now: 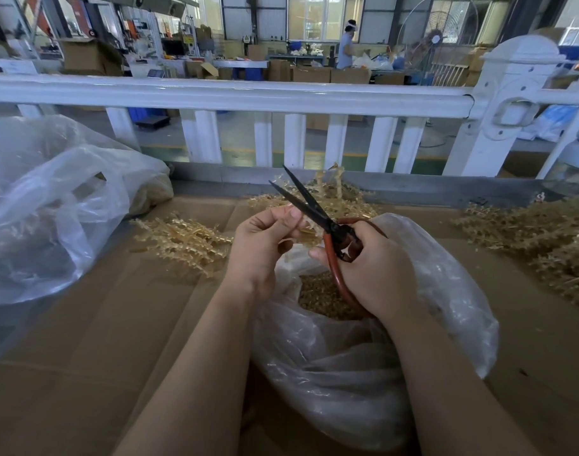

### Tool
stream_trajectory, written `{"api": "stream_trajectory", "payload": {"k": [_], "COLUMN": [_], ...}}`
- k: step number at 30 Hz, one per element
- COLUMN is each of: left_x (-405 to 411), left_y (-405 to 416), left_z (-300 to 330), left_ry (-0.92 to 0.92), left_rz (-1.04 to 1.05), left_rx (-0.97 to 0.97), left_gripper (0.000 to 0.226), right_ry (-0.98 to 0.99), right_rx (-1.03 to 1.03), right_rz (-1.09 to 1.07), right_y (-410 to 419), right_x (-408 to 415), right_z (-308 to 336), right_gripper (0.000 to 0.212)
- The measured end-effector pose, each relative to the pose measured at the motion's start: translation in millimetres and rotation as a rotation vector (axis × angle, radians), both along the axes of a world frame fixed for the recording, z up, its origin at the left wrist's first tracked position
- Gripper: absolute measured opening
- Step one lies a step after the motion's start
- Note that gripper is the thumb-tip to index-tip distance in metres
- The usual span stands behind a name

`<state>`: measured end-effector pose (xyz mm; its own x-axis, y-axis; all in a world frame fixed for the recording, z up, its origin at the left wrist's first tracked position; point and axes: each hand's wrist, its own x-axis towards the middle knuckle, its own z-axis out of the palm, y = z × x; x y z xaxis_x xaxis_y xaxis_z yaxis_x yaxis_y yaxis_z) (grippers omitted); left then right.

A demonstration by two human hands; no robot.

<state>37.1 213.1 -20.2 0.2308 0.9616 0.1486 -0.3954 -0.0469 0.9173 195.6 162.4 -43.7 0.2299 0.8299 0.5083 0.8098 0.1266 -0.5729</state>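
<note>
My right hand [373, 268] grips a pair of scissors [317, 212] by their red loop handles, with the dark blades parted and pointing up and away. My left hand [265, 241] pinches a small amber plastic piece [306, 231] between thumb and fingers, close to the blades' pivot. Both hands hover over a clear plastic bag [364, 357] whose open mouth shows several small amber cut parts [324, 297] inside.
Branched amber plastic sprues lie in piles at the left [183, 241], behind the hands [334, 195] and at the right [545, 238] on a cardboard-covered table [100, 340]. A big clear bag [51, 209] sits far left. A white railing [235, 93] borders the table; a person stands far back.
</note>
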Motion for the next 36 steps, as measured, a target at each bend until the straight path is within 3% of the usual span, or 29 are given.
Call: {"api": "stream_trajectory", "payload": {"k": [7, 14, 26, 36], "left_x": [-0.2, -0.7, 0.0, -3.2], "left_y": [-1.4, -0.8, 1.5, 1.4], "left_z": [-1.2, -3.4, -6.3, -5.7], "left_ry": [-0.011, -0.075, -0.027, 0.015], "left_rz": [-0.047, 0.005, 0.021, -0.038], "left_rx": [0.019, 0.109, 0.129, 0.106], "left_gripper": [0.008, 0.017, 0.030, 0.022], "right_ry": [-0.116, -0.179, -0.237, -0.216], "right_rx": [0.004, -0.004, 0.001, 0.008], "right_rz": [-0.044, -0.075, -0.078, -0.086], "right_y": [-1.0, -0.5, 0.1, -1.1], "right_x": [1.5, 2.1, 2.3, 2.0], "right_z": [-0.1, -1.7, -0.4, 0.5], "right_gripper": [0.065, 0.064, 0.066, 0.058]}}
